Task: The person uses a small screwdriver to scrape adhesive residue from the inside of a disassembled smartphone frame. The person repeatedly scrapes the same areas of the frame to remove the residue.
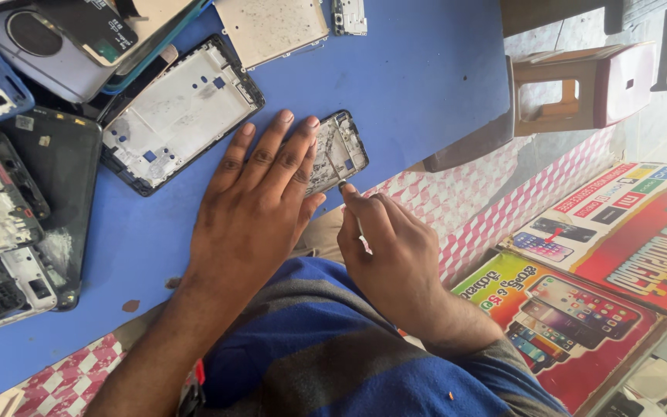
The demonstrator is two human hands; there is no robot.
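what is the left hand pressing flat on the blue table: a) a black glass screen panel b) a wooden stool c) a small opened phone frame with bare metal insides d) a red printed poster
c: the left hand lies flat over the small opened phone frame on the blue table, while the right hand works at its lower edge.

- Opened white phone frame (183,112) just left of the grip
- Heap of gutted phones (9,201) far left
- Wooden stool (580,85) well right
- Colourful phone posters (580,309) lower right
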